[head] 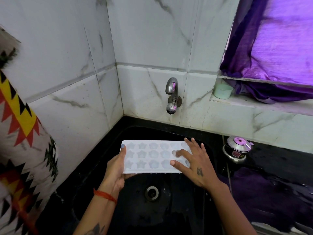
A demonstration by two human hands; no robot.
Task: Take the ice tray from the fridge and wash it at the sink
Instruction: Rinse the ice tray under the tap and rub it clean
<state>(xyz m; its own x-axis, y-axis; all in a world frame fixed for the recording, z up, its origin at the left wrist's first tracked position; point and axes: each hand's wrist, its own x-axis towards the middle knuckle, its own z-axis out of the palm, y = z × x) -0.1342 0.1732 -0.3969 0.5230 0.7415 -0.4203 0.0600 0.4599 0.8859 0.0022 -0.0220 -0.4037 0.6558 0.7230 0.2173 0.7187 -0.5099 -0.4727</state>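
Note:
A white ice tray (152, 156) with star- and flower-shaped cups is held level over the black sink (169, 209). My left hand (116, 168) grips its left end, thumb on top and fingers underneath. My right hand (194, 160) lies flat on the tray's right end with spread fingers, and one fingertip presses into a cup. The steel tap (171, 94) juts from the tiled wall just behind the tray, and no water runs from it. The drain (152, 192) sits below the tray.
A patterned cloth (22, 150) hangs at the left wall. A steel pot with a lid (237, 148) stands on the black counter to the right, a dark purple cloth (264, 189) beside it. A pale green cup (222, 91) sits on the window ledge under a purple curtain (274, 53).

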